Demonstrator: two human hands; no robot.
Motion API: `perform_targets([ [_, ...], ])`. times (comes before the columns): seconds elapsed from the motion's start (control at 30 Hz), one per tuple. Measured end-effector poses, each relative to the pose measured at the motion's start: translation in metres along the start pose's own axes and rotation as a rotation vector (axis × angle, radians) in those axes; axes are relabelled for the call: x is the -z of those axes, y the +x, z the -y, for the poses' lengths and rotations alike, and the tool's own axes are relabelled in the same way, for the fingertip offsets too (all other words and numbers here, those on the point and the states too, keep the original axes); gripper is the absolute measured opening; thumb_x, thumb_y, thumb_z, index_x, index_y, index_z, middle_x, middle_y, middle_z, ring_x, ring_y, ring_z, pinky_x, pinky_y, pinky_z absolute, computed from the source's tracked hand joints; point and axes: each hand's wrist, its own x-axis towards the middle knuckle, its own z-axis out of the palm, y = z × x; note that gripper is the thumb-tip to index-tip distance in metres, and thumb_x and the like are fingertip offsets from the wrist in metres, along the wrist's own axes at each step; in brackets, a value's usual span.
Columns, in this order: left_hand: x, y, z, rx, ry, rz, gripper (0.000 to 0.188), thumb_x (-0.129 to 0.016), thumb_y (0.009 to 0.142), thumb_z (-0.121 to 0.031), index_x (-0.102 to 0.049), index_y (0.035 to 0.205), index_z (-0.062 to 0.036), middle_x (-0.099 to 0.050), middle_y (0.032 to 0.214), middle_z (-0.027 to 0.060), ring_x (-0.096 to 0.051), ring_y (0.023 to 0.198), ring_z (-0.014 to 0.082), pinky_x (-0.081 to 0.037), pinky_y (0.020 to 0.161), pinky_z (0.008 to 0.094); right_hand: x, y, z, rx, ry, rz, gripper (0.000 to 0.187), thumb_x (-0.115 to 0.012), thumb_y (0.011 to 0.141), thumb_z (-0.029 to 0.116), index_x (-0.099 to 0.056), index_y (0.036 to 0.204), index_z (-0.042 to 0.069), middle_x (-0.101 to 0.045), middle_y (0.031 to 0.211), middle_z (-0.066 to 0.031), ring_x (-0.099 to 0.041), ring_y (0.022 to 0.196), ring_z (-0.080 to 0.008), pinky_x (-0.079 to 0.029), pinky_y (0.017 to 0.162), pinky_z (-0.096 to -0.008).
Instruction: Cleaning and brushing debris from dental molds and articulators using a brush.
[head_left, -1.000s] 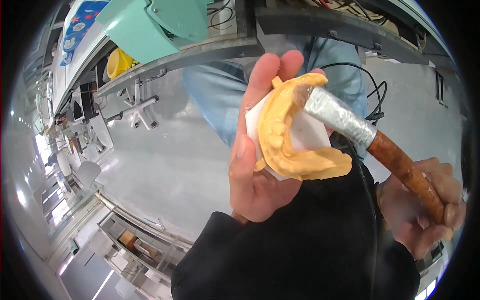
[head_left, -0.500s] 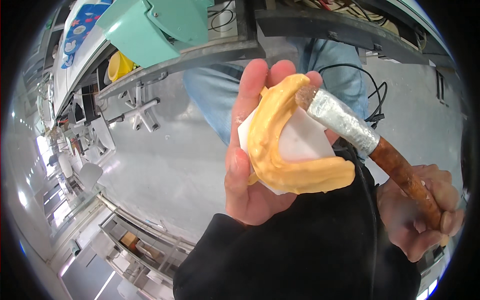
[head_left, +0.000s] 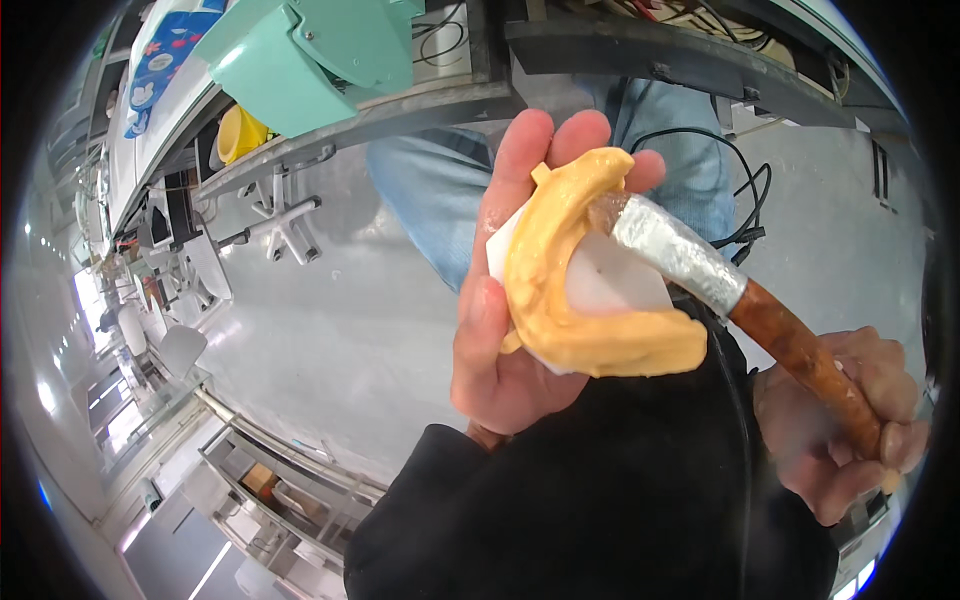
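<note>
Gripping white angular base carrying yellow U-shaped arch: left hand, thumb at base's left edge; right hand clenches brown-handled, silver-collared tool, tip near arch's upper end, contact unclear.

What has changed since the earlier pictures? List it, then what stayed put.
The left hand lowered the yellow arch-shaped piece and its white base slightly in the view, then raised them partway back; the piece looks tilted differently than at first. The brush-like tool shifted only slightly. Nothing was taken hold of or let go; the right hand kept its handle grip.
</note>
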Motion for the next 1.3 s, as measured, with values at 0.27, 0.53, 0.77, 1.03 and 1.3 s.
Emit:
perform_targets([
  [0.27,0.000,0.003,0.003,0.138,-0.310,-0.024,0.075,-0.049,0.088,-0.031,-0.005,0.142,-0.0046,-0.021,0.146,0.0090,-0.027,0.131,0.0308,-0.039,0.097,0.0561,-0.012,0.019,-0.005,-0.035,-0.233,-0.033,0.031,-0.045,0.082,0.032,-0.050,0.092,0.003,-0.049,0.068,-0.0161,-0.041,0.053,-0.0170,-0.031,0.047,-0.0292],
  [0.53,0.002,0.004,0.011,0.119,-0.197,-0.091,0.060,-0.029,0.094,-0.033,-0.013,0.142,-0.0008,-0.025,0.144,0.0142,-0.036,0.126,0.0310,-0.041,0.096,0.0438,-0.012,0.014,-0.001,-0.040,-0.312,-0.093,0.033,-0.045,0.080,0.033,-0.051,0.093,0.003,-0.052,0.071,-0.0180,-0.040,0.054,-0.0185,-0.030,0.049,-0.0297],
  [0.77,0.003,0.003,0.011,0.140,-0.194,-0.181,0.057,-0.025,0.095,-0.041,-0.026,0.136,-0.0006,-0.042,0.128,0.0189,-0.051,0.106,0.0293,-0.051,0.079,0.0394,-0.011,0.018,-0.009,-0.122,-0.156,-0.039,0.028,-0.049,0.079,0.031,-0.048,0.090,0.006,-0.051,0.066,-0.0152,-0.037,0.052,-0.0166,-0.029,0.050,-0.0297],
  [1.03,0.011,0.007,0.015,0.245,-0.064,-0.291,0.065,-0.016,0.093,-0.055,-0.046,0.113,-0.0005,-0.055,0.100,0.0175,-0.059,0.074,0.0195,-0.047,0.040,0.0263,-0.007,0.023,0.002,-0.213,-0.215,0.242,0.029,-0.054,0.084,0.033,-0.044,0.103,0.014,-0.054,0.079,-0.0127,-0.042,0.052,-0.0175,-0.033,0.050,-0.0301],
  [1.3,0.015,0.005,0.013,0.381,0.007,-0.240,0.069,-0.014,0.093,-0.051,-0.055,0.103,0.0043,-0.059,0.088,0.0163,-0.060,0.069,0.0208,-0.046,0.044,0.0243,-0.015,0.017,0.014,-0.121,-0.415,0.452,0.030,-0.049,0.089,0.036,-0.042,0.109,0.016,-0.054,0.080,-0.0126,-0.045,0.051,-0.0193,-0.037,0.044,-0.0293],
])
